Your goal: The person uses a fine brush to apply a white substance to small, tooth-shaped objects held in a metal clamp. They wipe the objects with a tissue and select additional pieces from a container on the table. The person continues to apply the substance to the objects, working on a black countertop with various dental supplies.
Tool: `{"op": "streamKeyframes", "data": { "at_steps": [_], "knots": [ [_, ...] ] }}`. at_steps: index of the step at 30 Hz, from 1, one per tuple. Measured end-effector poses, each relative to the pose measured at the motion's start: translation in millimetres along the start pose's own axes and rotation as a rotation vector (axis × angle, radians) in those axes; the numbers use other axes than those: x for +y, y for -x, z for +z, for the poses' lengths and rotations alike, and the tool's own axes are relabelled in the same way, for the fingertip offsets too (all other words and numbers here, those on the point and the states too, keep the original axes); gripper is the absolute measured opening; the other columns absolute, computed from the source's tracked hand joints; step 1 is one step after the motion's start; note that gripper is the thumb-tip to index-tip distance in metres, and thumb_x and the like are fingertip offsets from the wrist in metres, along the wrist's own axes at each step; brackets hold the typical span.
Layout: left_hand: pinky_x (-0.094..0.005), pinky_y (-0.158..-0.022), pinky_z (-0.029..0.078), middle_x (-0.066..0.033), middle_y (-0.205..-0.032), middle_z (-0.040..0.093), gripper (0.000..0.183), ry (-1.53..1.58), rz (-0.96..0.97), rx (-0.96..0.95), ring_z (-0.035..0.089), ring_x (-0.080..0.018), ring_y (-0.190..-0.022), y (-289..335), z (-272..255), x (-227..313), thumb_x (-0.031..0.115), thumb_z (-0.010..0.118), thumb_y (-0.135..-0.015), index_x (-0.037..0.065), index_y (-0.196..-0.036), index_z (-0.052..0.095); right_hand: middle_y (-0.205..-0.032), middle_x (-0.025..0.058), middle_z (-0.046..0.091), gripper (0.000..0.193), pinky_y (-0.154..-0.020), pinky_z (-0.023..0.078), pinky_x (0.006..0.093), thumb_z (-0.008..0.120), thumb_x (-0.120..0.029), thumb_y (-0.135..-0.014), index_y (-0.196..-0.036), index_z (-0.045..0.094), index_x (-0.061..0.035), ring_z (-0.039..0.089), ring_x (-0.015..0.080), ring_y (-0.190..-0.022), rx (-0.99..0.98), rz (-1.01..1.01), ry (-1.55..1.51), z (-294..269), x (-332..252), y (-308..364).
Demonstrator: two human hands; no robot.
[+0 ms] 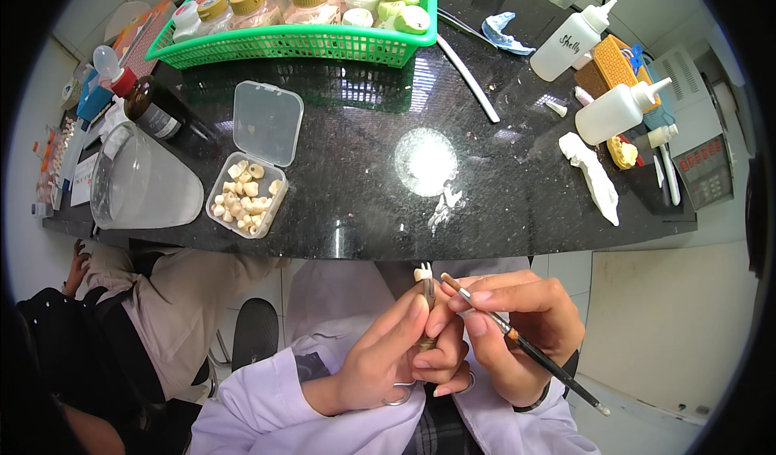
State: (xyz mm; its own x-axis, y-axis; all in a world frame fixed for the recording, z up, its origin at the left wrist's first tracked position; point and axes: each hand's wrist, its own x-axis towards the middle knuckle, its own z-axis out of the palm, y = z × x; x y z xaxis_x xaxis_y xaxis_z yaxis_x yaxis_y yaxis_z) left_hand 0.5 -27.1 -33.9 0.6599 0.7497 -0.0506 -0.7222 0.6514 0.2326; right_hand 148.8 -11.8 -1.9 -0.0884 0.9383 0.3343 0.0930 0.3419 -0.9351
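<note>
Closed around metal locking forceps (429,290), my left hand (378,348) is low in front of the table edge; one finger ring of the forceps shows below the palm. A small white dental crown (422,273) with prongs pointing up sits in the forceps' jaws. My right hand (529,319) pinches a thin brush (552,365) with a dark handle and metal ferrule. The brush tip is just right of the crown, apart from it. Both hands are close together, and their fingers partly hide the forceps.
On the black table (347,204) lie an open clear box (279,204) of tooth pieces, a water tub (149,184), a brown dropper bottle (153,109), a green basket (291,47) of jars, white squeeze bottles (610,115) and crumpled tissue (594,182). Another person's leg (174,309) is at left.
</note>
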Motion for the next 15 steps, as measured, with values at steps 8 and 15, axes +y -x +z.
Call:
{"op": "streamKeyframes", "data": {
  "at_steps": [8, 15],
  "knots": [
    [-0.0182, -0.042, 0.028, 0.0015, -0.065, 0.03, 0.026, -0.005, -0.054, 0.209, 0.025, -0.0051, -0.049, -3, 15, 2, 0.034, 0.019, -0.101, 0.014, -0.092, 0.034, -0.083, 0.0188, 0.068, 0.02, -0.067, 0.054, 0.0273, 0.069, 0.008, -0.07, -0.089, 0.063, 0.0064, 0.069, 0.0227, -0.076, -0.044, -0.021, 0.145, 0, -2, -7],
    [-0.0176, -0.043, 0.027, 0.001, -0.067, 0.033, 0.025, -0.046, -0.056, 0.18, 0.027, -0.005, -0.052, -3, 6, 0, 0.034, 0.021, -0.101, 0.014, -0.092, 0.034, -0.082, 0.0178, 0.068, 0.017, -0.063, 0.053, 0.0253, 0.068, 0.006, -0.072, -0.089, 0.064, 0.0056, 0.068, 0.0203, -0.072, -0.102, 0.015, 0.206, -2, -6, -13]
  ]
}}
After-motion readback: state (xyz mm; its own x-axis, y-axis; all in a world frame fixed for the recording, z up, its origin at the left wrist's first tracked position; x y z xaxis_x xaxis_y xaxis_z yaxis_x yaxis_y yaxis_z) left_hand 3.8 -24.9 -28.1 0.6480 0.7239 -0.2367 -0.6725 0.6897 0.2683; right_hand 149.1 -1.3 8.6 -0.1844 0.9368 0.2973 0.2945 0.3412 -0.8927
